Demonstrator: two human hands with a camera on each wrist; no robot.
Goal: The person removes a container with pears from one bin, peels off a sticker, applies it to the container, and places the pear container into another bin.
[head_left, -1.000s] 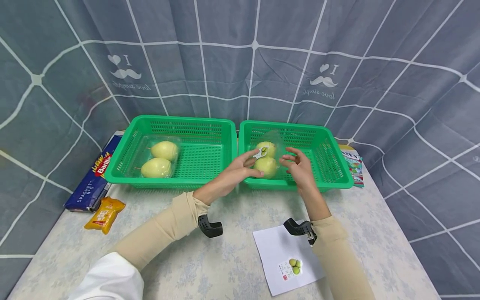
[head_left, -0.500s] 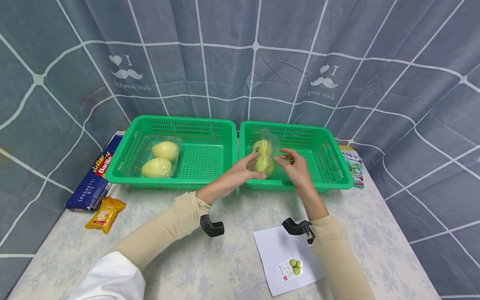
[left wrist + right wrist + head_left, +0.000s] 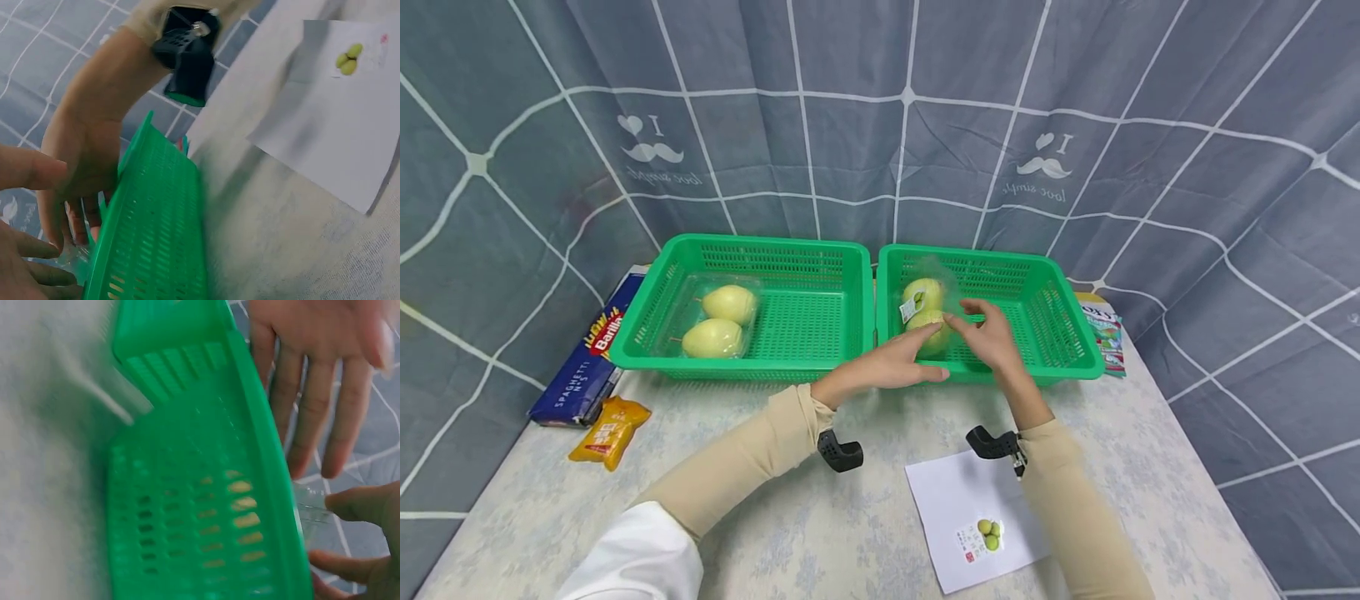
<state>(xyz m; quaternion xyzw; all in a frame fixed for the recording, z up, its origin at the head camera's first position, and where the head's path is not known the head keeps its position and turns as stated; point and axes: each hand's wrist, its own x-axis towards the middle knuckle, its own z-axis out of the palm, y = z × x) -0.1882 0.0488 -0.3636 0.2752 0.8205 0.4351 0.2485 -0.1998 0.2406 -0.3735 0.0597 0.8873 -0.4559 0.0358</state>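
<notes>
Head view: pear pack (image 3: 925, 312) between left hand (image 3: 895, 365) and right hand (image 3: 992, 337).

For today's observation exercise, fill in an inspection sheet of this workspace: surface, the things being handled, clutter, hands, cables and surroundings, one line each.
Surface: pale patterned table, bearing two green baskets side by side.
Things handled: clear pear pack with a label, in the right basket; a second pear pack lies in the left basket.
Clutter: spaghetti box and yellow packet at the left; white sheet with a fruit picture near the front; colourful packet behind the right basket.
Hands: left hand flat, fingers straight, against the pack's near side; right hand loosely curved at its right side, grip unclear.
Cables: nothing seen.
Surroundings: grey checked curtain all around.
</notes>
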